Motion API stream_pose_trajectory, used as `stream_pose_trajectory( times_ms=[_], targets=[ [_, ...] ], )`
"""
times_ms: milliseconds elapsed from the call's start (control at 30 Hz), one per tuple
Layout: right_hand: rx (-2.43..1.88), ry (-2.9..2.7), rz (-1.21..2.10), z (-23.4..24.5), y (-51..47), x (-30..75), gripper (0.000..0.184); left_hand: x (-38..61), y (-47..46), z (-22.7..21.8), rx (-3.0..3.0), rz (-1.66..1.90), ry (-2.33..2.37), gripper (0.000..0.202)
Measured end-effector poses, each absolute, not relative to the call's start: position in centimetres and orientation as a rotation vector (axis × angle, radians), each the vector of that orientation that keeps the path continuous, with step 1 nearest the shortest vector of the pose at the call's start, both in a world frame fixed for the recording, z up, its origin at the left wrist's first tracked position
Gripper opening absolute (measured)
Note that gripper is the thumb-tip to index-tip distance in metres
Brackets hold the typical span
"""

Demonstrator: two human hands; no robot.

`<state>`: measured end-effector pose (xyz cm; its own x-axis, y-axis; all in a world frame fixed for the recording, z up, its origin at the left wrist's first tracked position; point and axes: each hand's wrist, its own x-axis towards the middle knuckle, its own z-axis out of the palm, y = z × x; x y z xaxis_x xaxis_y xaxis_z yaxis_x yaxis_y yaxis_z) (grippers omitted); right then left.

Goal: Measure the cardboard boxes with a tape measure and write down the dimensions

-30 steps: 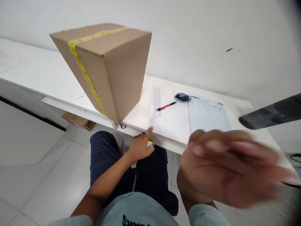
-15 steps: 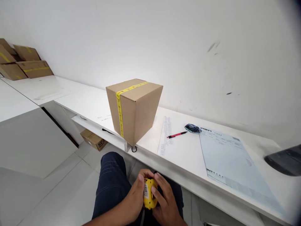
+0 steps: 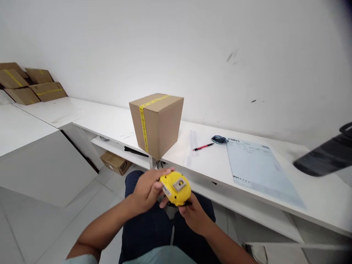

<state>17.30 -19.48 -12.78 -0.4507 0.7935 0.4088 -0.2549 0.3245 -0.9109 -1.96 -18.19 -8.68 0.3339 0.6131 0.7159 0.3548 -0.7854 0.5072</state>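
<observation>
A yellow tape measure (image 3: 172, 183) with a metal belt clip is held in front of my lap. My left hand (image 3: 147, 190) grips its left side, thumb and fingers closed on the case. From below and the right, my right hand (image 3: 194, 214) holds it too; the case hides part of those fingers. Beyond my hands, a cardboard box (image 3: 158, 126) sealed with yellow tape stands at the front edge of the white desk (image 3: 209, 161).
Right of the box lie a red and black pen (image 3: 202, 147), a dark blue coiled item (image 3: 219, 139) and a pale printed sheet (image 3: 255, 165). A black object (image 3: 324, 156) stands at far right. Several cartons (image 3: 46, 91) are piled far left; another box (image 3: 115, 162) sits below the desk.
My hands have raised the tape measure off my lap toward the desk and turned it, so its clip side now faces up. The camera view has shifted slightly.
</observation>
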Motion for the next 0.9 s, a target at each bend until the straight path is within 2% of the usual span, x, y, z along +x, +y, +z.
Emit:
stream_pose_trajectory(
  times_ms=[67, 133, 200, 267, 367, 500, 567, 700, 900],
  targets=[
    [-0.404, -1.45, 1.562, -10.7, -20.1, 16.5, 0.054, -1.7, -17.0, -7.4, 2.432, 1.614, 0.797, 0.044],
    [-0.374, -1.251, 1.727, -8.4, -20.2, 16.0, 0.059, -1.9, -15.7, -6.2, 2.523, 1.759, 0.746, 0.043],
    [-0.418, -1.085, 1.816, -6.3, -19.9, 15.5, 0.064, -2.6, -14.4, -5.2, 2.716, 1.823, 0.701, 0.041],
    [-0.515, -1.002, 1.787, -5.1, -19.1, 15.0, 0.058, -3.7, -13.4, -4.4, 2.997, 1.798, 0.665, 0.042],
    [-0.629, -0.986, 1.624, -4.5, -17.4, 14.3, 0.047, -5.7, -12.0, -3.3, 3.324, 1.589, 0.66, 0.035],
    [-0.678, -1.081, 1.461, -4.2, -14.6, 15.1, 0.048, -9.0, -9.5, -0.3, 3.419, 1.106, 0.945, 0.026],
    [-0.696, -1.111, 1.319, -3.5, -13.0, 16.5, 0.048, -10.9, -7.8, 2.1, 3.36, 1.11, 1.209, 0.03],
    [-0.719, -1.049, 0.864, -1.4, -10.0, 19.5, 0.049, -14.3, -3.3, 7.1, 2.941, 1.41, 1.851, 0.044],
    [-0.68, -1.134, 0.511, 0.3, -7.2, 19.1, 0.058, -15.8, 3.0, 10.3, 2.327, 1.144, 1.901, 0.037]
  ],
)
